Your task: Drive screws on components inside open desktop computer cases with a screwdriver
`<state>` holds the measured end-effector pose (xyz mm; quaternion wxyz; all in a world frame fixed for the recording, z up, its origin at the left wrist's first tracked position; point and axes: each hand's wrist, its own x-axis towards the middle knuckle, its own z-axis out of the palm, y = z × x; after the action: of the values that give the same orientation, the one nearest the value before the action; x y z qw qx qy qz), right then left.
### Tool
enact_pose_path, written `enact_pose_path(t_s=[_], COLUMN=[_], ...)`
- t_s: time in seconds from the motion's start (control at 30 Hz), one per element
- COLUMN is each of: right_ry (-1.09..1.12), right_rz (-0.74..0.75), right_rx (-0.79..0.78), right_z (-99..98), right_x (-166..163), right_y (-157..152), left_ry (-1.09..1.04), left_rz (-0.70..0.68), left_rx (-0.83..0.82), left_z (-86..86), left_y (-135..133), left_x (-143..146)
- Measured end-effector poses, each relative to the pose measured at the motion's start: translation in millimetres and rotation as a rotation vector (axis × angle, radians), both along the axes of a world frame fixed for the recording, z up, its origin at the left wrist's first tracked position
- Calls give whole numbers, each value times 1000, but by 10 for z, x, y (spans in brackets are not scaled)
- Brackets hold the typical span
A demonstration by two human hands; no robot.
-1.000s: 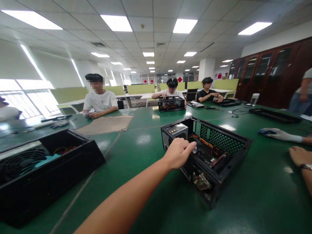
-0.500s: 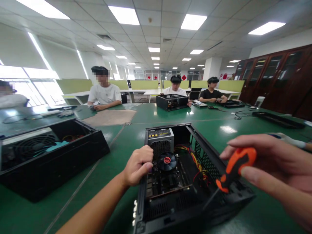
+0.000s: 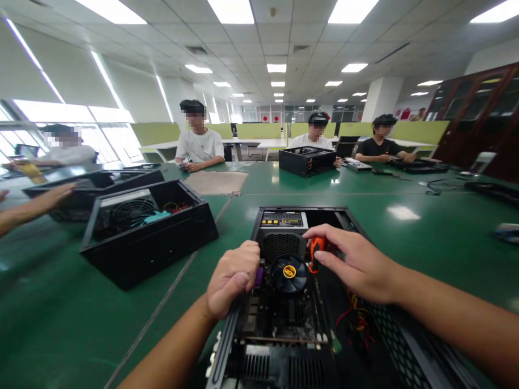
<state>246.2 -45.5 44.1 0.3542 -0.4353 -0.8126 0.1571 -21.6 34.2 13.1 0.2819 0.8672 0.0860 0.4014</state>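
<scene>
Right in front of me lies an open black computer case [image 3: 233, 335]. Inside it are a power supply [image 3: 284, 220], a round cooling fan [image 3: 289, 272] and red and yellow cables [image 3: 357, 319]. My left hand [image 3: 234, 278] is closed around the case's left rim, thumb on top. In my right hand [image 3: 351, 259], thumb and fingers hold an orange and black screwdriver [image 3: 317, 253] upright, just right of the fan. Its tip is hidden down in the case, so I cannot tell what it touches.
To the left stands another open case [image 3: 150, 243] with a light blue glove [image 3: 152, 217] in it. A person's hand [image 3: 44, 202] reaches in at far left. Across the green table [image 3: 430, 243] several people sit, one behind a black case [image 3: 307, 163]. A board [image 3: 217, 182] lies mid-table.
My right hand has carried the screwdriver left and away from me, from the case's near right side to beside the fan. My left hand keeps its hold on the rim. My view has turned left.
</scene>
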Motion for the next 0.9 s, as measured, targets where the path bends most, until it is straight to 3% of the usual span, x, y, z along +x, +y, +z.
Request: enact_pose_path(t_s=[0.9], right_ry=[-38], right_rz=[-58], right_rx=[9], right_z=[-60], right_x=[39], right_y=[-8], left_ry=[-28], left_rz=[-172], left_rx=[61], left_z=[0], left_y=[90], left_x=[5])
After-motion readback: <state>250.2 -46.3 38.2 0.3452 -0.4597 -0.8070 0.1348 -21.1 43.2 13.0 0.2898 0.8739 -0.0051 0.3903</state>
